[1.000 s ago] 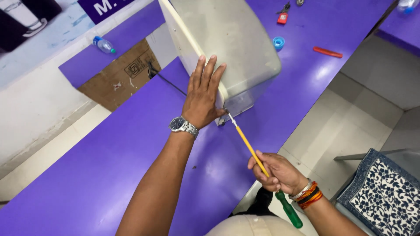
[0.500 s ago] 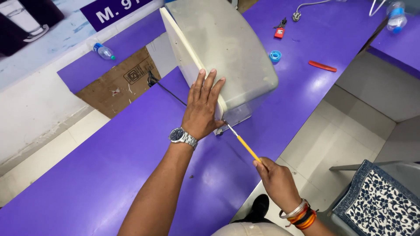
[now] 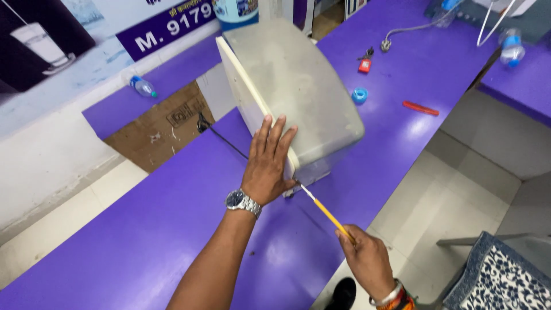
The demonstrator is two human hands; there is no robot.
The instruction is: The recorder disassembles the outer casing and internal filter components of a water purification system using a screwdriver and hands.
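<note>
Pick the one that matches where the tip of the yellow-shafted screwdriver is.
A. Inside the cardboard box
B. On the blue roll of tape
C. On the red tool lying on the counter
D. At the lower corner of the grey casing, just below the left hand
D: the right hand holds the screwdriver, whose tip meets the lower corner of the grey casing beside the left hand pressed flat on it.

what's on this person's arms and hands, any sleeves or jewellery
Both forearms are bare, with no sleeves in view. The left hand side has a silver metal wristwatch with a dark dial. The right hand side wears stacked bangles, silver, orange and red.
</note>
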